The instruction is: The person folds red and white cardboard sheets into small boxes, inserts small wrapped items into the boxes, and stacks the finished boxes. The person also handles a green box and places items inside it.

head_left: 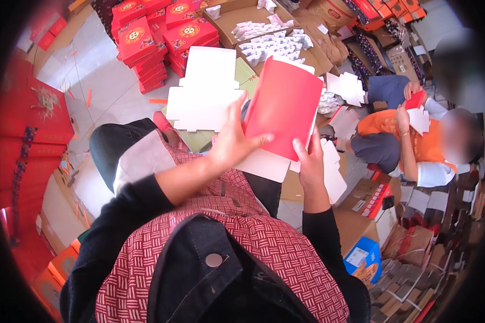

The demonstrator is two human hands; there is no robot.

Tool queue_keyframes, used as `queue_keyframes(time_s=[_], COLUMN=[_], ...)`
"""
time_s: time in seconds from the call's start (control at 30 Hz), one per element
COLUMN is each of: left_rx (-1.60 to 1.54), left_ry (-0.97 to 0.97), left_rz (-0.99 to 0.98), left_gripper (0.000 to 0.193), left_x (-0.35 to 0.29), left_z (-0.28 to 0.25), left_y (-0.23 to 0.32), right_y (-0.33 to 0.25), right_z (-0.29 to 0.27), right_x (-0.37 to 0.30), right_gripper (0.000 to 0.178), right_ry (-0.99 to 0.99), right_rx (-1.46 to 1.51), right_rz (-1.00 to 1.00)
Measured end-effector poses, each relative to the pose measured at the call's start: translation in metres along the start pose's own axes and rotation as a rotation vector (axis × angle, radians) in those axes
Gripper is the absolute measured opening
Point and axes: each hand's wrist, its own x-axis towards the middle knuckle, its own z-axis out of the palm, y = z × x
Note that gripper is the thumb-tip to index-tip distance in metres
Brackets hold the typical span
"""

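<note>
A red folding-carton piece [285,105] stands tilted in front of me, its red face bowed and white edges showing at top and right. My right hand [311,169] grips its lower right edge, thumb at the front and fingers at the side. My left hand [233,137] is at its lower left, fingers stretched upward and thumb lying across the lower corner. Flat white carton blanks [205,89] lie just left of it on a greenish board [199,139]. Another white blank [265,164] lies under the red piece, over my lap.
Stacked red gift boxes [191,35] stand beyond, beside a cardboard tray [226,24] of small white packets [275,48]. Large red boxes [35,124] line the left. A person in orange [434,137] sits at right. A blue box [362,258] is near my right elbow.
</note>
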Motion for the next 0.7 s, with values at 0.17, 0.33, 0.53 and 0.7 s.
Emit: queue_keyframes(time_s=[0.17,0.33,0.53,0.7], left_rx=[-0.103,-0.387,-0.443,-0.473], left_ry=[-0.126,-0.200,-0.247,-0.255], left_rz=[0.044,-0.079,-0.143,-0.129], left_gripper=[0.085,0.078,0.071,0.069], left_x=[-0.007,-0.010,-0.006,-0.004], left_z=[-0.002,-0.005,-0.009,-0.010], left_y=[-0.011,-0.003,-0.003,-0.011], right_y=[-0.001,0.001,0.003,0.013], right_z=[0.002,0.002,0.002,0.007], right_x=[-0.007,-0.013,-0.013,-0.009], right_gripper=[0.052,0.050,0.045,0.044], right_ry=[-0.054,0.041,0.118,0.167], right_rx=[0.094,-0.036,-0.088,-0.241], right_rz=[-0.025,-0.074,-0.075,-0.210])
